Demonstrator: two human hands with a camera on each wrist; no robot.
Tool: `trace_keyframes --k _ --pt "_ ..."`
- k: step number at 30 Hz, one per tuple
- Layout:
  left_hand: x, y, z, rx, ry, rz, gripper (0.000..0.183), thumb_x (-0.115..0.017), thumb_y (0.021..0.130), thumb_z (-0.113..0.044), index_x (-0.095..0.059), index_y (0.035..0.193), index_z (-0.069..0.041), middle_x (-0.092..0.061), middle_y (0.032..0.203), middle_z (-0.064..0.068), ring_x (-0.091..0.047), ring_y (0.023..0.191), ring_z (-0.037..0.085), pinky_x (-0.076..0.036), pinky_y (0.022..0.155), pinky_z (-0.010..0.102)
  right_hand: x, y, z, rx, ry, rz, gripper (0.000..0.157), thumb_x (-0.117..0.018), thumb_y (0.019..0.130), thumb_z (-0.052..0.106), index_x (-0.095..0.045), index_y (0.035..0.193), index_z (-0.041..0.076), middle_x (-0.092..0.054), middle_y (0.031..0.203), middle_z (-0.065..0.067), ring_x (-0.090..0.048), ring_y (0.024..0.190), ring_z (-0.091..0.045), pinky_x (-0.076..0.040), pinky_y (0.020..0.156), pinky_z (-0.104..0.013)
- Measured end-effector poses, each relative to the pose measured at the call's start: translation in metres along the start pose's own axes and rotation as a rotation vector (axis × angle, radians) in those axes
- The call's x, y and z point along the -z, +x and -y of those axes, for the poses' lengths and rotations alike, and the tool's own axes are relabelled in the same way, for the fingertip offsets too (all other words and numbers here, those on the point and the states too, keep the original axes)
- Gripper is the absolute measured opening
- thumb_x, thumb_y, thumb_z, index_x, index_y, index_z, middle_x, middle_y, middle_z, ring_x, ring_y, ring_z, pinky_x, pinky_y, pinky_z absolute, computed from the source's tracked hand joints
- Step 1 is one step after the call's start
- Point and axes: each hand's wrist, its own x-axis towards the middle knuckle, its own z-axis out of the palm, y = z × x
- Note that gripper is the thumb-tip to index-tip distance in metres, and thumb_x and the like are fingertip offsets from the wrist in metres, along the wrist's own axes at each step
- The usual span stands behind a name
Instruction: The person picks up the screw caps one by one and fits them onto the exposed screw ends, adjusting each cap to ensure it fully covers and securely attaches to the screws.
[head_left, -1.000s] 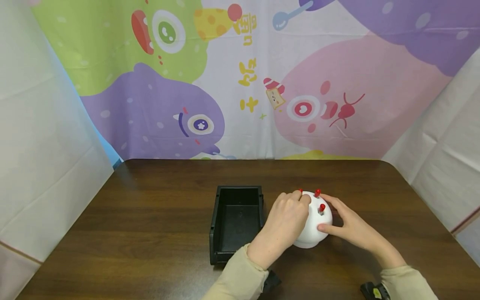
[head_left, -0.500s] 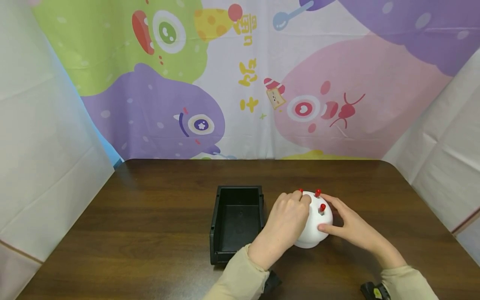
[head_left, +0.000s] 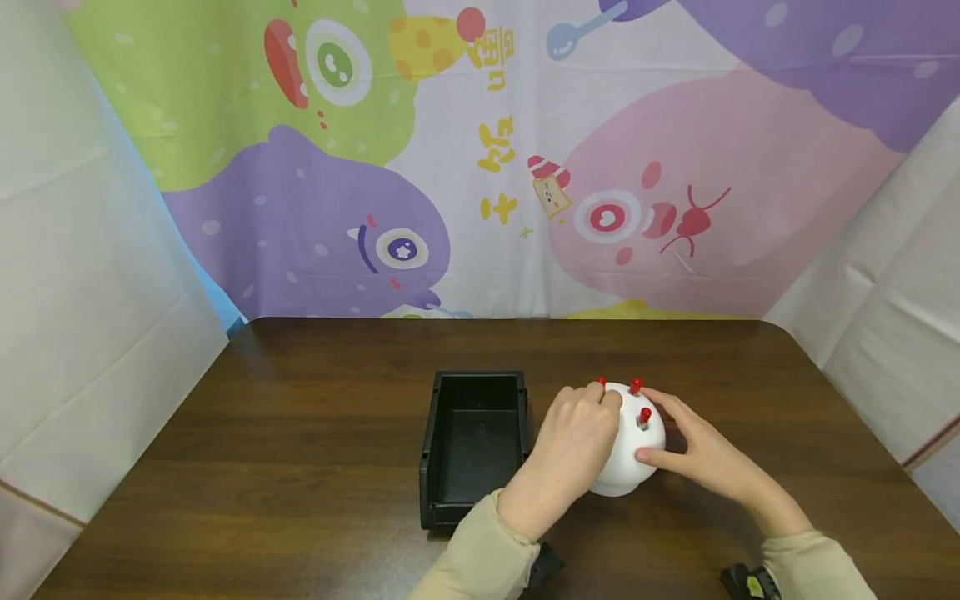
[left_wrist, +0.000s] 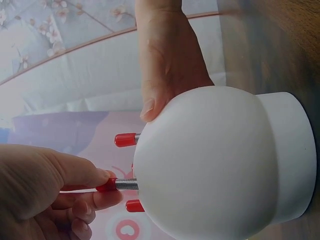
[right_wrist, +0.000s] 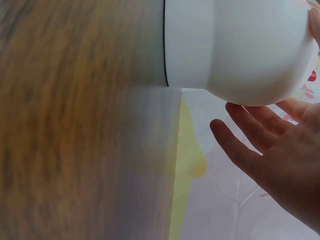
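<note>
A white rounded dome on a short round base stands on the table, right of centre. Several red-capped metal pegs stick out of its top. My left hand reaches over the dome's left side. In the left wrist view, its thumb and index finger pinch the red cap of a threaded peg, whose bare shaft runs into the dome. My right hand holds the dome from the right, thumb on the near side and fingers at the far side. The right wrist view shows some fingertips against its surface.
Left of the dome sits a black open bin, nothing visible inside it, close to my left forearm. A patterned curtain hangs behind the brown table, with white cloth at both sides. Black wrist straps show by the sleeves.
</note>
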Motion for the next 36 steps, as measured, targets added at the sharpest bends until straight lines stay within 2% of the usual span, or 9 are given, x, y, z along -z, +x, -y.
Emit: trace_keyframes --k 9,18,28,36 --pt "0.0 -0.0009 -0.0008 0.0 0.008 0.007 0.013 -0.07 0.078 -0.019 -0.068 0.087 -0.011 -0.063 0.076 -0.001 -0.057 0.068 0.007 -0.039 0.055 0.019 -0.0007 0.0002 -0.0003 0.001 0.014 0.0 0.075 -0.068 0.08 0.032 -0.027 0.14 0.014 -0.039 0.134 -0.009 -0.049 0.113 -0.031 -0.042 0.086 -0.05" --pt "-0.0037 -0.0024 -0.0019 -0.003 0.036 0.016 0.01 -0.069 0.078 -0.02 -0.067 0.085 -0.012 -0.062 0.075 -0.001 -0.055 0.067 0.007 -0.037 0.055 0.02 -0.0004 0.0004 0.0005 0.003 0.0 -0.005 0.075 -0.069 0.079 0.031 -0.028 0.14 0.014 -0.04 0.133 -0.008 -0.05 0.112 -0.031 -0.043 0.085 -0.049" --pt "-0.0029 -0.0019 -0.0019 -0.006 0.025 0.029 0.012 -0.069 0.079 -0.02 -0.067 0.087 -0.012 -0.063 0.076 -0.001 -0.055 0.067 0.007 -0.036 0.054 0.019 -0.0008 0.0003 0.0011 0.0 -0.003 -0.003 0.075 -0.069 0.079 0.031 -0.028 0.14 0.014 -0.041 0.132 -0.008 -0.05 0.111 -0.03 -0.044 0.085 -0.046" --pt "-0.0053 -0.0026 -0.0016 -0.004 0.024 0.002 0.009 -0.068 0.079 -0.019 -0.067 0.084 -0.012 -0.062 0.075 -0.002 -0.055 0.067 0.007 -0.035 0.053 0.019 -0.0005 0.0003 0.002 0.003 -0.007 -0.004 0.075 -0.069 0.079 0.031 -0.028 0.14 0.013 -0.041 0.132 -0.008 -0.05 0.111 -0.03 -0.044 0.085 -0.046"
